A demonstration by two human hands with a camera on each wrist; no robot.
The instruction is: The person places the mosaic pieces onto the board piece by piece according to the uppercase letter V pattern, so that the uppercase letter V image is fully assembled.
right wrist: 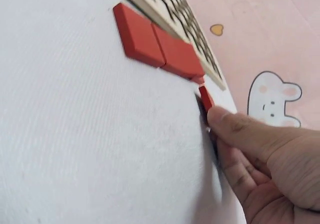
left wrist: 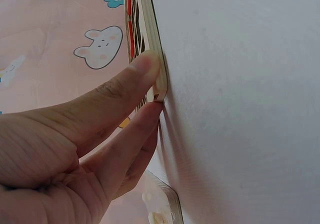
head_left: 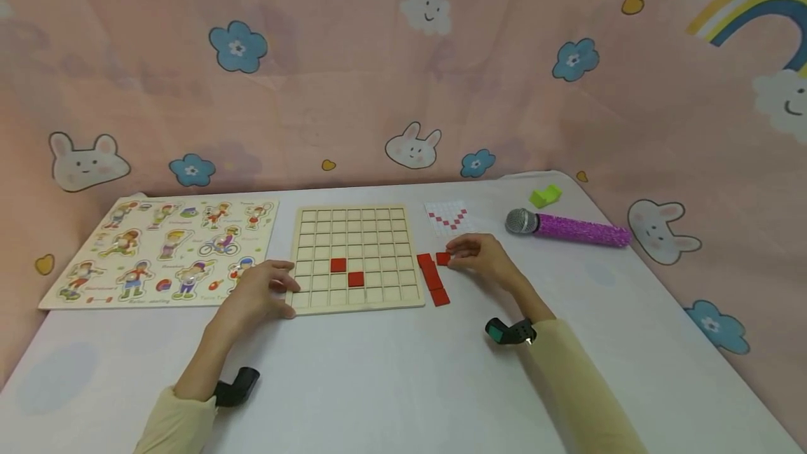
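Note:
A wooden grid board (head_left: 384, 244) lies on the table with two red tiles (head_left: 338, 265) in its squares. My left hand (head_left: 255, 293) holds the board's near left corner; in the left wrist view the thumb (left wrist: 146, 64) is on one edge and the fingers (left wrist: 145, 116) are round the corner. Right of the board, my right hand (head_left: 482, 258) pinches a red square tile (head_left: 443, 258) between thumb and fingers. Seen from the right wrist, this tile (right wrist: 205, 98) is tilted on edge, close over the table. Several more red tiles (head_left: 431, 277) lie in a row beside the board.
A pattern card (head_left: 449, 217) with small red squares lies behind the right hand. Farther right are a purple microphone (head_left: 580, 230) and a bright green piece (head_left: 545, 195). At left lies a picture puzzle board (head_left: 151, 230). A pink printed curtain (head_left: 302, 104) hangs behind the table.

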